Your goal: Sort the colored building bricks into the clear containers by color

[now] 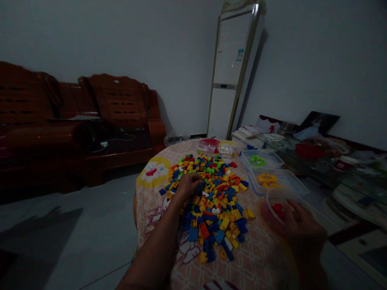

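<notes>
We see toy bricks [225, 223] heaped across the middle of a round table [250, 249], spreading from its far part toward the near edge, in yellow, blue, red, orange and green with a few white ones. Our left hand [189, 184] reaches into the left side of this heap, fingers bent and tips down among the pieces; we cannot tell whether it grasps one. Our right hand [302, 225] is at the near right, its fingers curled at the rim of a round translucent tub [270, 204] – dim and blurred there, so we cannot tell if they grip the rim or a piece. Inside that tub we make out red pieces [278, 210].

Just beyond the tub, on the right, a clear box [292, 183] holds yellow pieces [267, 180], and farther off a second box [272, 158] holds bright green pieces [257, 160]. At the far side of the table we find white pieces [226, 149] in a clear container, just right of a transparent tray [207, 145] with red showing. The patterned cloth carries a yellow patch [165, 166] at the left – past it stands a wooden sofa [121, 104].
</notes>
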The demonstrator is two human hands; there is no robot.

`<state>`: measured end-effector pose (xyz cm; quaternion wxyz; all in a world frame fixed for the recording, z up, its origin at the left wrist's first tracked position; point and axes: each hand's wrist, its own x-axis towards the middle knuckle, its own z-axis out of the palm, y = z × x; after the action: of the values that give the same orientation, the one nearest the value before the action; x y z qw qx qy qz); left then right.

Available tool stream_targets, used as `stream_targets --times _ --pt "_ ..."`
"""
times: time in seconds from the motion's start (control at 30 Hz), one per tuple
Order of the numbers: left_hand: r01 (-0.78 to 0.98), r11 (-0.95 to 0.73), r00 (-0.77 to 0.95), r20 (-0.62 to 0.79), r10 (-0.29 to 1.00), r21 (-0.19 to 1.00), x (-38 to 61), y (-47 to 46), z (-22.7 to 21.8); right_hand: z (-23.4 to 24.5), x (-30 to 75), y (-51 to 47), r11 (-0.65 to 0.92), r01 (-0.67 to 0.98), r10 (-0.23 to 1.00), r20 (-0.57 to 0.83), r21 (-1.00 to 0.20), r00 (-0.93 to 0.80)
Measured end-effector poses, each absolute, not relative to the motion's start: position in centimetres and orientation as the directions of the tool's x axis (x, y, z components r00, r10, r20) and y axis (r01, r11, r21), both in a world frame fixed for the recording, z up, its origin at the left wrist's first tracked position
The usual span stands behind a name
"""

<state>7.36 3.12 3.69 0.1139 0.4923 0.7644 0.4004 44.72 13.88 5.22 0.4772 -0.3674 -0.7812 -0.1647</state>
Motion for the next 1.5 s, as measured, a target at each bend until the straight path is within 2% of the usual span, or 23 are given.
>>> stream_targets --times 0.03,0.1,0.2,0.33,0.47,0.63,0.87,1.03,1.17,1.37,1.5 --pt "0.692 0.202 -0.475 0.225 0.851 0.693 7.4 3.2 3.7 4.9 43.8 13.1 0.712 0.696 0.411 0.859 -0.094 -0.304" --pt "0.747 0.226 -0.447 0.221 0.867 0.625 7.5 3.4 3.6 4.1 41.6 11.5 0.774 0.590 0.460 0.845 -0.229 -0.275" --pt "0.816 0.262 -0.414 0.204 0.887 0.515 7.4 3.7 2.7 2.7 38.2 10.0 0.830 0.448 0.505 0.790 -0.333 -0.347" --pt "0.860 0.260 -0.381 0.213 0.900 0.439 6.8 3.9 1.5 0.5 35.8 10.3 0.807 0.449 0.574 0.690 -0.383 -0.442" --pt "0.842 0.292 -0.417 0.205 0.885 0.453 6.5 3.6 1.5 -1.2 35.5 11.0 0.783 0.515 0.598 0.648 -0.349 -0.471" --pt "0.799 0.321 -0.493 0.248 0.834 0.509 6.2 2.7 2.7 -2.2 36.0 10.7 0.801 0.515 0.550 0.714 -0.304 -0.433" --pt "0.837 0.308 -0.480 0.337 0.810 0.452 5.6 2.4 3.5 -2.4 36.1 10.7 0.812 0.486 0.539 0.735 -0.323 -0.411" --pt "0.883 0.301 -0.416 0.302 0.858 0.361 6.0 2.9 3.3 -2.4 36.1 10.6 0.803 0.495 0.548 0.736 -0.331 -0.397" --pt "0.896 0.288 -0.379 0.245 0.892 0.338 6.9 3.1 3.2 -2.6 36.2 10.6 0.803 0.494 0.550 0.733 -0.333 -0.401" --pt "0.892 0.269 -0.343 0.156 0.926 0.363 7.4 2.9 3.6 -2.6 36.2 10.6 0.806 0.487 0.549 0.733 -0.337 -0.401" --pt "0.868 0.285 -0.385 0.189 0.903 0.408 6.9 3.1 3.5 -2.7 36.2 10.6 0.807 0.488 0.548 0.728 -0.332 -0.412"
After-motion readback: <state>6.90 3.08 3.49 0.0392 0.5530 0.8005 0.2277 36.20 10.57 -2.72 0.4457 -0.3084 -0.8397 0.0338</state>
